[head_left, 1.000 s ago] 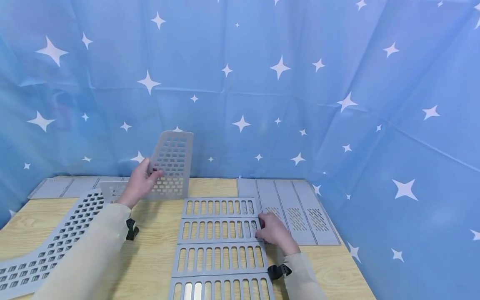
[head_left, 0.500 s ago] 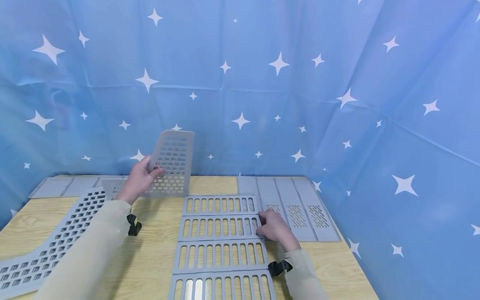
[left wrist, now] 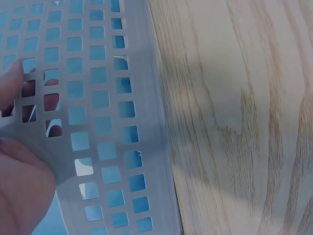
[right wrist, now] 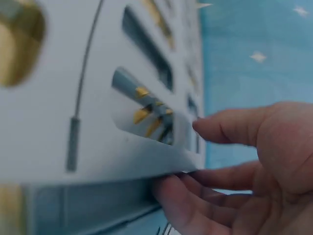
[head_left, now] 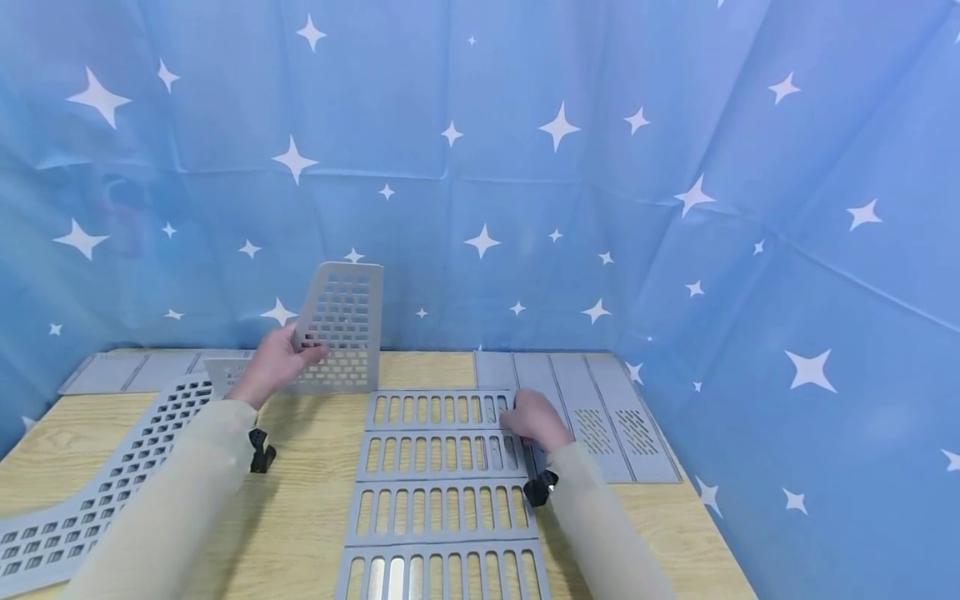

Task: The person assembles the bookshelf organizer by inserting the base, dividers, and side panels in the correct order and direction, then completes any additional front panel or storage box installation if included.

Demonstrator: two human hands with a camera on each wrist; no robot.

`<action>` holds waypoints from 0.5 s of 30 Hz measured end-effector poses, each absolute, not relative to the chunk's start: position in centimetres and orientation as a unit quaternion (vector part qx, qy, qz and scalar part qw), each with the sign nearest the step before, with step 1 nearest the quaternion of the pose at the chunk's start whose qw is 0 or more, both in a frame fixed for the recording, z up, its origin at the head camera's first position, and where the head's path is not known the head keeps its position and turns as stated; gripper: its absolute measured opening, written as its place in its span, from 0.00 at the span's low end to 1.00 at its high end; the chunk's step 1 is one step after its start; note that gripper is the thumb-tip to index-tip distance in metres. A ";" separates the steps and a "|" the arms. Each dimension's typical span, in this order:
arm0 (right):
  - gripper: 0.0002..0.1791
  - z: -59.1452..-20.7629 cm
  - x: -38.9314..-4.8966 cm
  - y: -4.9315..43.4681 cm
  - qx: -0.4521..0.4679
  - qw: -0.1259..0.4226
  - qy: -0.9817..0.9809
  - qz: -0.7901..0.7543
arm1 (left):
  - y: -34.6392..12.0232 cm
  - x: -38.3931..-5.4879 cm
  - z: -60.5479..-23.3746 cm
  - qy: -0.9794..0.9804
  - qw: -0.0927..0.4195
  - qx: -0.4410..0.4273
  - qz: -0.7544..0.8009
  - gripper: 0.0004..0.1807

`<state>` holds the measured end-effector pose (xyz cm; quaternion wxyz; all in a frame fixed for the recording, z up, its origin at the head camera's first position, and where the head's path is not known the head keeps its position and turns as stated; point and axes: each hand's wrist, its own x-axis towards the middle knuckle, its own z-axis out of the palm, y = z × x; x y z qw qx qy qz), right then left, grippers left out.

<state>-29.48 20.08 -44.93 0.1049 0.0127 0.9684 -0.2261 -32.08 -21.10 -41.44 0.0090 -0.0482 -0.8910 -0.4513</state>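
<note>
A grey plastic panel (head_left: 345,333) with rows of small rectangular holes and one slanted side stands upright at the back of the table. My left hand (head_left: 276,364) grips its slanted edge, thumb on the near face; fingertips show through the holes in the left wrist view. Before it lies a flat grey slotted panel (head_left: 442,457) made of several hinged strips. My right hand (head_left: 534,417) holds the right edge of its farthest strip. In the right wrist view, the thumb (right wrist: 225,125) is over the edge and the fingers (right wrist: 178,198) curl beneath it.
A curved grey panel with square holes (head_left: 112,492) lies at the left. Flat grey panels (head_left: 142,372) lie at the back left, and a segmented panel with slanted slits (head_left: 607,433) at the right. A blue star-patterned curtain (head_left: 480,167) hangs behind the wooden table (head_left: 307,500).
My right hand has slid away from me along the slotted panel's right edge, from the second strip to the farthest. The left hand and its upright panel have barely moved.
</note>
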 end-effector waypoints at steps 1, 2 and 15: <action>0.16 -45.0 -29.9 19.8 0.017 0.102 0.971 -0.214 | -21.1 -32.1 -41.5 -0.890 0.008 -0.047 -0.454 0.19; 0.17 -45.1 -30.2 19.5 0.017 0.100 0.975 -0.198 | -21.1 -32.1 -41.5 -0.889 0.008 -0.047 -0.456 0.19; 0.05 -45.3 -30.9 19.5 -0.022 0.058 0.985 -0.160 | -21.2 -32.2 -41.4 -0.880 0.015 -0.041 -0.473 0.13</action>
